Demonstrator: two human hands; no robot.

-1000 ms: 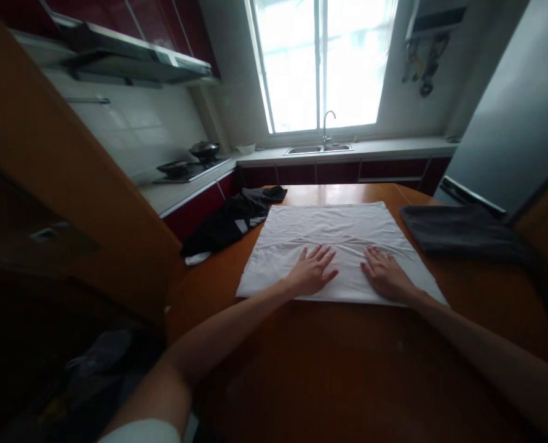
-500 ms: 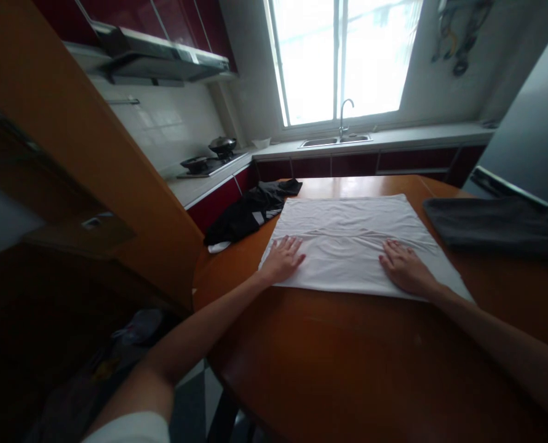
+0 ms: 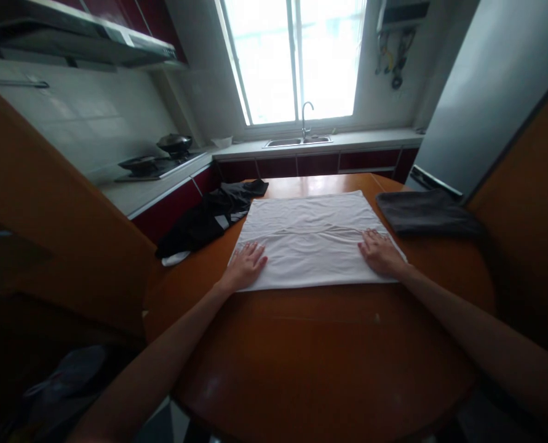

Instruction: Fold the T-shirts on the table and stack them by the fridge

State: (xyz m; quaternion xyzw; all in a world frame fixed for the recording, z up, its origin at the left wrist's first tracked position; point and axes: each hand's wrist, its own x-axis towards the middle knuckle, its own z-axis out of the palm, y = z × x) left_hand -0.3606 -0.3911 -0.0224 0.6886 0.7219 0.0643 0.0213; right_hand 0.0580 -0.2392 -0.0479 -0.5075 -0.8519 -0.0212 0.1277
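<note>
A white cloth garment [image 3: 308, 212], folded into a wide flat shape, lies on the wooden table [image 3: 320, 351]. Slight wrinkles and a crosswise fold line run over its middle. My left hand [image 3: 246, 263] rests flat on its near left corner, fingers spread. On the right side of the fabric lies my right hand [image 3: 381, 251], palm down with the fingers stretched out. Neither hand grips the cloth. Whether it is a shirt or another garment I cannot tell.
Dark clothing [image 3: 209, 216] lies heaped at the table's left edge. A folded grey cloth [image 3: 428, 212] sits at the right. Behind the table are a sink [image 3: 296, 141], a stove with a pan [image 3: 174, 144], and a fridge [image 3: 490, 92] on the right.
The view has turned to the right, so the scene sits further left. My right hand now lies nearer the cloth's right edge, and the cloth's near right corner no longer sticks out.
</note>
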